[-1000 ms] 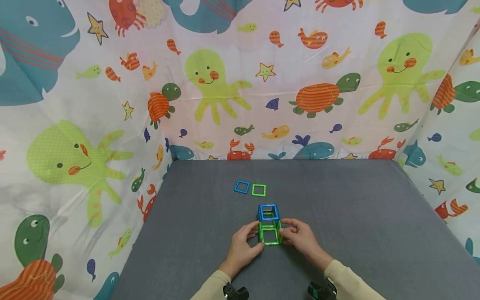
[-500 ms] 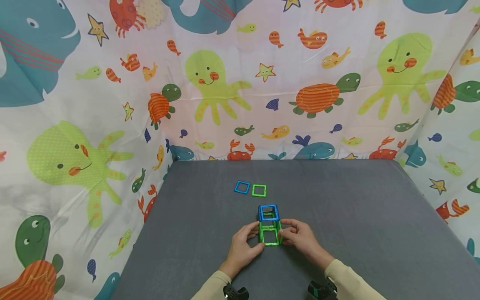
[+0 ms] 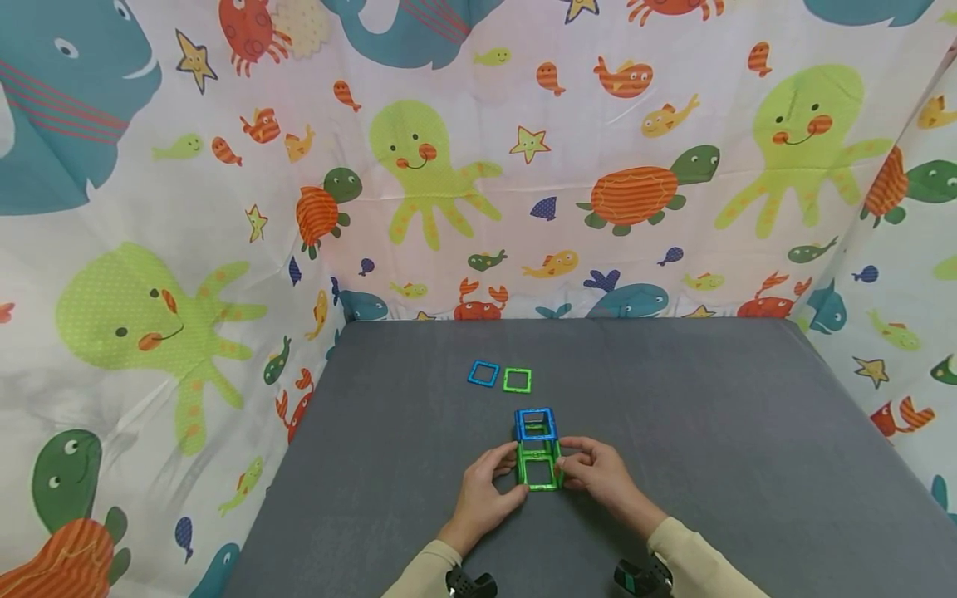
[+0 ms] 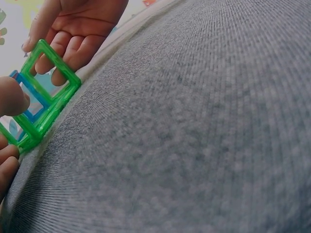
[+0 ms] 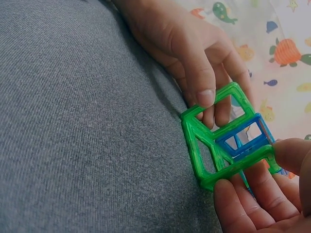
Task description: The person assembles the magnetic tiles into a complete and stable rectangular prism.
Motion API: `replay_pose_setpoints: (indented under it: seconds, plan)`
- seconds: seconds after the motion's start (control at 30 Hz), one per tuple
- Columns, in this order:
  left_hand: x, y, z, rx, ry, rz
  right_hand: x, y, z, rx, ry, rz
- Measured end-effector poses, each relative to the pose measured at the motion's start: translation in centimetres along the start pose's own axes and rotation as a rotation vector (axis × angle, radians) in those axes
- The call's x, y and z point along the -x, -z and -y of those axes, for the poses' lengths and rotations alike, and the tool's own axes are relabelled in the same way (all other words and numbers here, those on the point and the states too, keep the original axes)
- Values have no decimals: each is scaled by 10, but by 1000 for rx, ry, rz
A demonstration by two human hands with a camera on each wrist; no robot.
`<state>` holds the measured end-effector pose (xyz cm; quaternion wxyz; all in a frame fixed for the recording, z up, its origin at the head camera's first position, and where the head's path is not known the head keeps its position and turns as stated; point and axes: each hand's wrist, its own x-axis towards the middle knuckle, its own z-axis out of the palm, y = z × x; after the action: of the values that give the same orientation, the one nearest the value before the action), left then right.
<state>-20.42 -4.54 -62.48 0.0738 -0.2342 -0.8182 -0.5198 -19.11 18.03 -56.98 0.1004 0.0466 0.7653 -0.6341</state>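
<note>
A small structure of hollow square magnetic tiles stands on the table, with blue tiles forming its far part and green tiles its near part. From the left, my left hand holds the green part, thumb at the near corner and fingers along the side. My right hand pinches the upright green tile on the right between thumb and fingers. The right wrist view shows the right fingers under that tile and the left thumb at the opposite green tile.
Beyond the structure, a blue square tile and a green square tile lie flat, side by side. The grey table is bordered by a curtain printed with sea animals.
</note>
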Motion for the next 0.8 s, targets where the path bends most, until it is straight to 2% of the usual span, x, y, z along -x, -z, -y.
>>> replay_pose_setpoints:
  seconds: [0.27, 0.4, 0.5, 0.57, 0.7, 0.8]
  plan:
    - [0, 1, -1, 3, -6, 1, -1, 0, -1, -7, 1, -4]
    - [-2, 3, 1, 89, 0, 0, 0, 1, -2, -30, 3, -10]
    - [-9, 7, 4, 150, 19, -33, 2, 1, -3, -57, -1, -39]
    - [-18, 11, 7, 122, 36, -75, 3, 1, -4, -68, -9, -60]
    - [-51, 17, 13, -37, 86, -153, 5, 3, -7, -49, -32, -78]
    - [-80, 25, 20, -166, 127, -154, 6, 5, -10, 9, -27, -40]
